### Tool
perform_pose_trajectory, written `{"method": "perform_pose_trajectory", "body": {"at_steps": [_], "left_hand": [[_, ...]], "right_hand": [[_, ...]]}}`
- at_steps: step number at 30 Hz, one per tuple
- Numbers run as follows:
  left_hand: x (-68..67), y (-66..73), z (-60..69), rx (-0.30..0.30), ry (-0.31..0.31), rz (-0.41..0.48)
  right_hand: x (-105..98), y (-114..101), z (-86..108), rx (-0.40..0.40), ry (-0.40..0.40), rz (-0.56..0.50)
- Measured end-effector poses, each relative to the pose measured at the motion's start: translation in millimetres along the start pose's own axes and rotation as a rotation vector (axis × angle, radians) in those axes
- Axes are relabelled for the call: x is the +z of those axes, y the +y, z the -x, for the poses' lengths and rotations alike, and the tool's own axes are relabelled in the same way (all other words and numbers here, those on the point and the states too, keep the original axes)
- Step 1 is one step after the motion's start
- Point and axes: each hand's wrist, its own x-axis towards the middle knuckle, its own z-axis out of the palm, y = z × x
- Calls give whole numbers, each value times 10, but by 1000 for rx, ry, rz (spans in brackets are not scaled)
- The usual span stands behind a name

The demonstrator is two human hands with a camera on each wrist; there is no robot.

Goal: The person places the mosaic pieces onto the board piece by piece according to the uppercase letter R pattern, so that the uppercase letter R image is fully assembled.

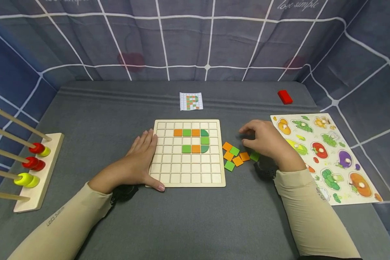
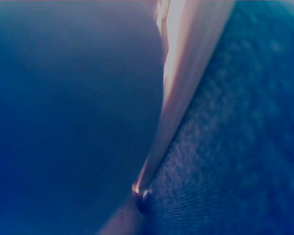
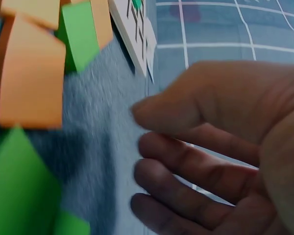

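Note:
A pale wooden grid board (image 1: pixel 187 168) lies flat at the table's middle, its wells holding several orange, green and dark green rounded tiles in two rows joined on the right. My left hand (image 1: pixel 139 159) rests along the board's left edge, thumb at the front corner, fingers extended. Beside the board's right edge lie loose orange tiles (image 1: pixel 238 161) and green tiles (image 1: pixel 229 165). Just above and right of them hovers my right hand (image 1: pixel 266 141), fingers loosely bent; the right wrist view shows nothing between thumb and fingertips. In the left wrist view, the board's edge (image 2: pixel 179 83) appears blurred.
Behind the board lies a small pattern card (image 1: pixel 191 101). A vegetable puzzle board (image 1: pixel 333 151) sits at the right, partly behind my right forearm, with a red block (image 1: pixel 285 97) farther back. On the left stands a wooden peg stand (image 1: pixel 48 162) with red and yellow rings.

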Motion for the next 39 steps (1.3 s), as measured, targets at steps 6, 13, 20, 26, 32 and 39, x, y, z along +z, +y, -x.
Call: {"method": "perform_pose_trajectory", "body": {"at_steps": [6, 13, 20, 26, 32, 39], "left_hand": [[-6, 8, 4, -4, -4, 9], [-10, 11, -4, -11, -16, 1], [-11, 11, -3, -13, -18, -2], [-5, 6, -5, -17, -17, -8], [-7, 5, -8, -17, -16, -8], [-13, 10, -6, -19, -20, -5]], "right_hand": [[-97, 91, 61, 24, -82, 24], [-172, 167, 109, 46, -137, 26], [-195, 212, 139, 68, -182, 19], [-213, 214, 150, 71, -216, -2], [-197, 235, 148, 72, -231, -4], [-165, 235, 164, 62, -223, -18]]}}
